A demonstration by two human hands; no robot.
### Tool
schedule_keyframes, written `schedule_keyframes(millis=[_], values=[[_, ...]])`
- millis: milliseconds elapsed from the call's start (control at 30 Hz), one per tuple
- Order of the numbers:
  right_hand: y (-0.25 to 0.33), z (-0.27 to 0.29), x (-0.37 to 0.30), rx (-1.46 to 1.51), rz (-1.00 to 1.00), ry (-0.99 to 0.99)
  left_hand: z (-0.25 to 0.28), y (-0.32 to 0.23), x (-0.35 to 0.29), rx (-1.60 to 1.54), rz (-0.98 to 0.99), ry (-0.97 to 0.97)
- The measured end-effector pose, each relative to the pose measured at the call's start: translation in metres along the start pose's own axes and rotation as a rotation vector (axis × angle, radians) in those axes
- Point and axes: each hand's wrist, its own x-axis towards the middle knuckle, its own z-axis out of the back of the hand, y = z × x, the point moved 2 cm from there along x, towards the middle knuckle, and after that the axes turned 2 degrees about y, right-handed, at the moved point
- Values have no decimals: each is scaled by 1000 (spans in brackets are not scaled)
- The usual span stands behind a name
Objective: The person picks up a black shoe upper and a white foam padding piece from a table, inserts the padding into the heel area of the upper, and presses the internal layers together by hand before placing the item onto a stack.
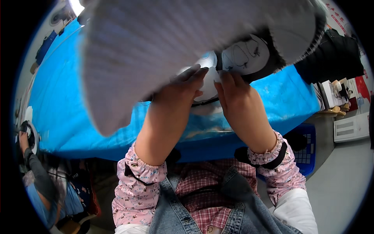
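Observation:
A large grey ribbed piece point(175, 31) looms close and blurred across the upper middle, and its kind cannot be made out. Under its lower edge, my left hand point(185, 82) has its fingers bent against a small white curved piece point(209, 87). Opposite it, my right hand point(235, 87) pinches the same piece at its upper right side, thumb toward my left hand. The grey piece hides part of my left fingers. Just beyond my right fingers lies a white rounded panel point(247, 54) with dark thread-like loops, set in dark material.
A blue cover point(288, 97) spreads over the table. Black fabric point(331, 54) is heaped at the right. Below the table's right edge stands a blue plastic basket point(309, 150). At the far left, another person's arm point(37, 171) reaches toward a dark and white item.

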Motion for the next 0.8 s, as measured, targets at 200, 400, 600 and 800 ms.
schedule_keyframes(millis=[200,400,600,800], values=[[1,13,13,-211,299,32,-1,-6,1,59,9,81],[-26,20,25,-193,362,149,-6,-11,5,143,-155,-23],[-102,13,-16,127,439,234,-33,-15,26,385,-376,-366],[-83,21,-5,-239,622,34,-12,-14,16,212,-231,39]])
